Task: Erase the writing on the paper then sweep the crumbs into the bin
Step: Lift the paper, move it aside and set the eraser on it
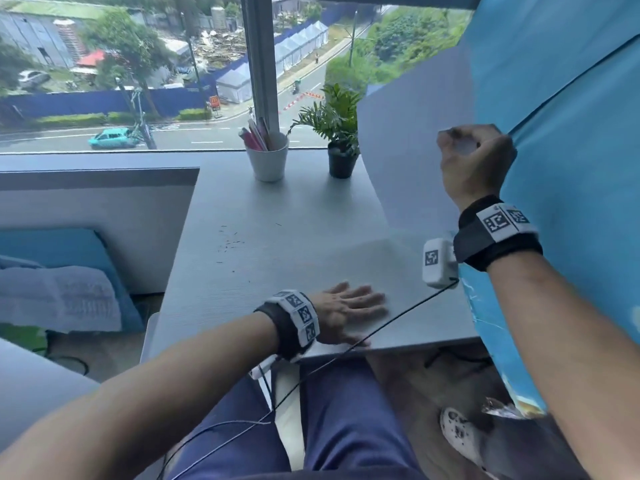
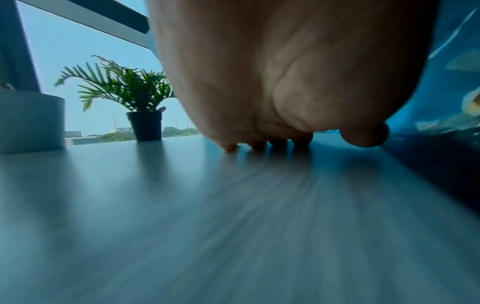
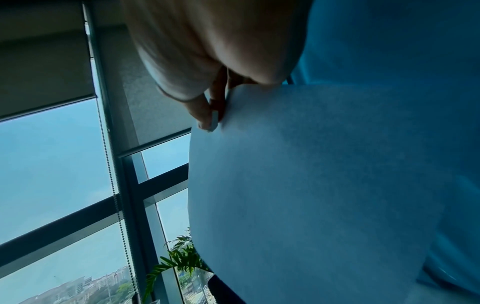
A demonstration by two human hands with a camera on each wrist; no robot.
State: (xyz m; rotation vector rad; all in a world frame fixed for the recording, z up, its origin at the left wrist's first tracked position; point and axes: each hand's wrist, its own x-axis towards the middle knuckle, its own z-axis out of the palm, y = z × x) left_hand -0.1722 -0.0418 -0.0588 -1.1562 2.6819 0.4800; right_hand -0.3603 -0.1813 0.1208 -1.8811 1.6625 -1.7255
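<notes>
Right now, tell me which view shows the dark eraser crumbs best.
The head view: the dark eraser crumbs lie scattered on the pale grey desk, left of the lifted white paper sheet. The left wrist view shows only blurred desk; the right wrist view shows paper and window, no crumbs.

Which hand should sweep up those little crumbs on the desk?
Probably the left hand. It lies flat and free on the desk, on the same side as the crumbs. The right hand is busy, its fingers pinching the lifted paper.
</notes>
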